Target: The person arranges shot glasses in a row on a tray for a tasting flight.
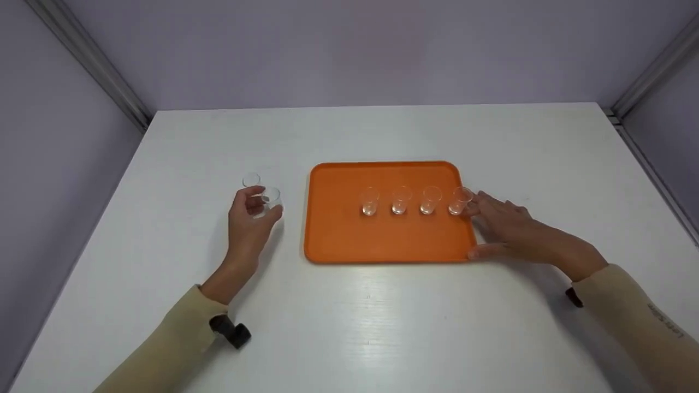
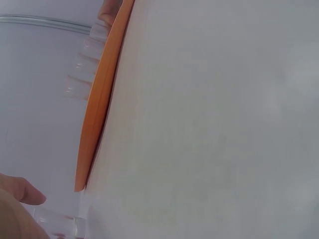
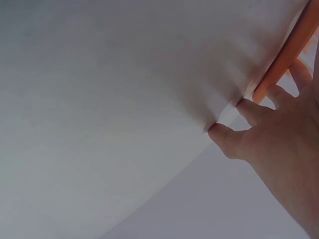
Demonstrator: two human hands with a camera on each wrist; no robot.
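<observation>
left hand (image 1: 248, 215): curling its fingers around a small clear cup (image 1: 270, 199) on the white table (image 1: 382, 327), left of the orange tray (image 1: 338, 240) | second clear cup (image 1: 251, 179): standing just behind | right hand (image 1: 505, 229): lying flat at the tray's right edge, fingers spread, fingertips touching the rightmost of four cups (image 1: 458, 201) in a row

A small clear cup (image 1: 270, 200) stands upright on the white table, left of an orange tray (image 1: 382, 240), gripped by the left hand (image 1: 248, 218). A second clear cup (image 1: 251, 180) stands just behind it. On the tray, four clear cups stand upright in a row; the rightmost (image 1: 460, 201) sits by the tray's right edge, touched by the right hand's fingers (image 1: 483, 204).
</observation>
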